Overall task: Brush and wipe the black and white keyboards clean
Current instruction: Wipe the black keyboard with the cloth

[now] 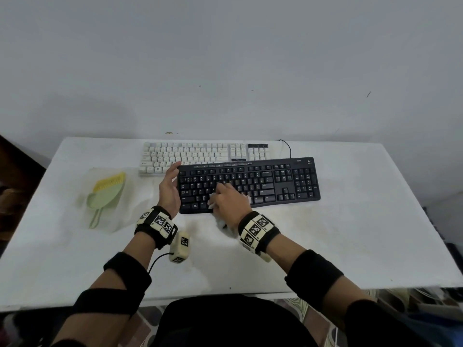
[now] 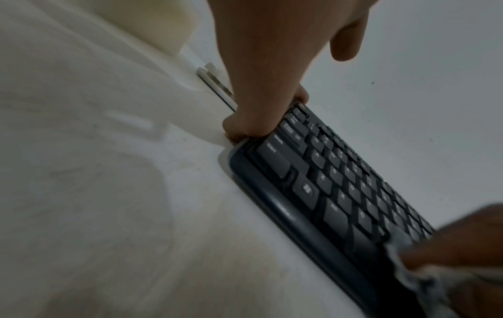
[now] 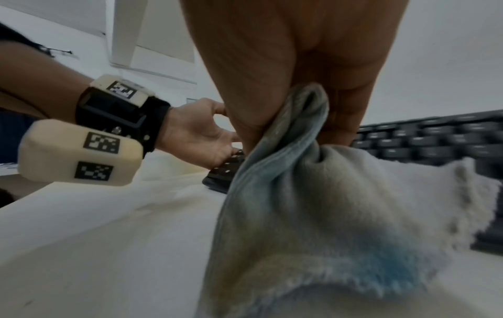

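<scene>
The black keyboard (image 1: 275, 181) lies across the middle of the white table (image 1: 350, 234), its back edge overlapping the white keyboard (image 1: 195, 152) behind it. My left hand (image 1: 170, 184) holds the black keyboard's left end; in the left wrist view its fingers (image 2: 261, 86) curl against that edge of the keyboard (image 2: 340, 193), thumb lifted. My right hand (image 1: 230, 199) rests on the keys left of centre and grips a white-and-blue cloth (image 1: 220, 221). In the right wrist view the cloth (image 3: 326, 215) is bunched between thumb and fingers and hangs over the keyboard's front edge onto the table.
A green dustpan (image 1: 105, 196) with a yellow brush (image 1: 111, 182) in it lies on a clear plastic bag (image 1: 120, 216) at the table's left. A black cable (image 1: 288, 146) runs back from the keyboards toward the wall.
</scene>
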Motion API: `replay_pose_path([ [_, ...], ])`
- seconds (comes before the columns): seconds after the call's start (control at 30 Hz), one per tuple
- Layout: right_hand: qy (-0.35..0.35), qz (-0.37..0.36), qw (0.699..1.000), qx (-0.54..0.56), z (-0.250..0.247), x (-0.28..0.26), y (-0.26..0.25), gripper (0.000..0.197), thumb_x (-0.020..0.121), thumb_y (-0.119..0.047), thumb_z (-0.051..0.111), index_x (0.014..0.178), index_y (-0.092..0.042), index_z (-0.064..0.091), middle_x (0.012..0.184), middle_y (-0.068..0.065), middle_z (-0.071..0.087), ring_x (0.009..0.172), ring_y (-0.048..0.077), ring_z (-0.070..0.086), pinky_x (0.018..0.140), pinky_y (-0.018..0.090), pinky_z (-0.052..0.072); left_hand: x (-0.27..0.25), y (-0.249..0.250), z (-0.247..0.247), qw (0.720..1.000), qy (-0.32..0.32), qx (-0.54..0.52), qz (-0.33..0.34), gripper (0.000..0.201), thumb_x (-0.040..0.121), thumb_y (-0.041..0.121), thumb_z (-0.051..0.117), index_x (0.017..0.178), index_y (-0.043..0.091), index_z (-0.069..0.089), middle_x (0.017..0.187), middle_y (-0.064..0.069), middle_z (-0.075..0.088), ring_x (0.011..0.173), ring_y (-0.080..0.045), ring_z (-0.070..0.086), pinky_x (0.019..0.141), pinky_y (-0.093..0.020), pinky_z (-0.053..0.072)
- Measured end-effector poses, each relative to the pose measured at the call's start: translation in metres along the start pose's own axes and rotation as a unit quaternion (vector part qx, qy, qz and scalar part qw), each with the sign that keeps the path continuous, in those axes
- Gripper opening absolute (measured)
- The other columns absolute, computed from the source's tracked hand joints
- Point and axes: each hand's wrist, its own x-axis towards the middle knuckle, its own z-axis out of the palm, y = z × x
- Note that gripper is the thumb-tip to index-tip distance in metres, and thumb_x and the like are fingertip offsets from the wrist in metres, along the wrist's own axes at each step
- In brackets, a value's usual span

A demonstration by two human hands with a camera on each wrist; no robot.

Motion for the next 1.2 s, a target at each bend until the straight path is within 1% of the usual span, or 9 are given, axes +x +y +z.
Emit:
replay_pose_path([
  [0.1, 0.01, 0.071, 0.997, 0.007, -0.006, -0.012, 0.026, 0.022, 0.099, -0.028, 0.059, 0.113, -0.016, 0.072, 0.109, 0.001, 0.054, 0.109, 0.017, 0.048, 0.091, 0.034, 0.052, 0.0, -0.001, 0.0, 1.0, -0.002, 0.002, 0.007, 0.034, 0.084, 0.033, 0.062, 0.117, 0.029, 0.068, 0.132, -0.006, 0.059, 0.12, -0.025, 0.053, 0.112, -0.049, 0.041],
  [0.23, 0.029, 0.138, 0.99, 0.002, -0.009, -0.021, 0.049, 0.019, 0.096, -0.023, 0.062, 0.106, -0.013, 0.073, 0.108, 0.003, 0.057, 0.11, 0.022, 0.052, 0.086, 0.039, 0.055, 0.0, -0.002, -0.001, 1.0, -0.001, 0.004, 0.009, 0.036, 0.083, 0.033, 0.063, 0.118, 0.028, 0.067, 0.13, -0.005, 0.06, 0.119, -0.025, 0.054, 0.113, -0.05, 0.04],
  [0.33, 0.045, 0.091, 0.994, 0.031, -0.005, -0.019, 0.042, 0.019, 0.095, -0.023, 0.064, 0.108, -0.017, 0.076, 0.106, 0.003, 0.058, 0.107, 0.022, 0.053, 0.085, 0.037, 0.053, 0.0, -0.001, -0.001, 1.0, 0.0, 0.009, 0.014, 0.035, 0.083, 0.034, 0.063, 0.118, 0.029, 0.068, 0.129, -0.004, 0.061, 0.119, -0.024, 0.054, 0.112, -0.05, 0.041],
  [0.47, 0.021, 0.016, 0.999, 0.045, 0.002, -0.013, 0.029, 0.022, 0.098, -0.022, 0.062, 0.117, -0.02, 0.073, 0.109, 0.002, 0.056, 0.106, 0.019, 0.05, 0.086, 0.037, 0.053, -0.002, -0.002, 0.0, 1.0, -0.004, 0.009, 0.019, 0.03, 0.087, 0.032, 0.06, 0.116, 0.031, 0.067, 0.126, -0.005, 0.062, 0.117, -0.024, 0.055, 0.105, -0.047, 0.045],
  [0.6, 0.035, 0.062, 0.997, 0.028, 0.002, -0.021, 0.046, 0.02, 0.097, -0.025, 0.062, 0.112, -0.018, 0.073, 0.108, 0.001, 0.055, 0.106, 0.019, 0.05, 0.084, 0.042, 0.056, 0.0, -0.004, -0.002, 1.0, -0.001, 0.004, 0.019, 0.026, 0.093, 0.028, 0.056, 0.116, 0.031, 0.067, 0.12, -0.001, 0.064, 0.114, -0.022, 0.056, 0.107, -0.048, 0.043],
  [0.77, 0.077, 0.147, 0.986, 0.027, -0.006, -0.035, 0.076, 0.022, 0.096, -0.023, 0.055, 0.102, -0.012, 0.073, 0.103, 0.002, 0.055, 0.097, 0.019, 0.054, 0.079, 0.037, 0.056, 0.0, -0.004, -0.002, 1.0, -0.005, 0.001, 0.014, 0.031, 0.087, 0.032, 0.06, 0.117, 0.03, 0.067, 0.12, -0.002, 0.063, 0.116, -0.024, 0.055, 0.108, -0.048, 0.043],
  [0.9, 0.084, 0.108, 0.989, 0.048, -0.005, -0.033, 0.072, 0.022, 0.097, -0.022, 0.056, 0.105, -0.013, 0.074, 0.104, 0.002, 0.056, 0.1, 0.021, 0.054, 0.077, 0.036, 0.054, 0.0, -0.003, -0.003, 1.0, -0.008, -0.006, 0.016, 0.031, 0.086, 0.032, 0.062, 0.116, 0.031, 0.068, 0.124, -0.002, 0.063, 0.119, -0.025, 0.054, 0.108, -0.049, 0.043],
  [1.0, 0.057, 0.064, 0.996, 0.04, -0.001, -0.033, 0.065, 0.021, 0.099, -0.021, 0.056, 0.111, -0.017, 0.073, 0.108, 0.002, 0.055, 0.104, 0.02, 0.052, 0.075, 0.036, 0.054, -0.001, -0.003, -0.002, 1.0, -0.007, -0.015, 0.013, 0.026, 0.093, 0.028, 0.058, 0.117, 0.03, 0.067, 0.121, -0.001, 0.064, 0.117, -0.023, 0.056, 0.102, -0.043, 0.048],
  [1.2, 0.079, 0.165, 0.983, 0.018, -0.01, -0.043, 0.087, 0.023, 0.098, -0.021, 0.053, 0.106, -0.009, 0.071, 0.109, 0.004, 0.056, 0.106, 0.021, 0.053, 0.086, 0.035, 0.053, -0.002, -0.003, -0.001, 1.0, -0.007, -0.02, 0.01, 0.024, 0.098, 0.024, 0.053, 0.117, 0.03, 0.066, 0.115, 0.0, 0.065, 0.111, -0.02, 0.058, 0.094, -0.04, 0.05],
])
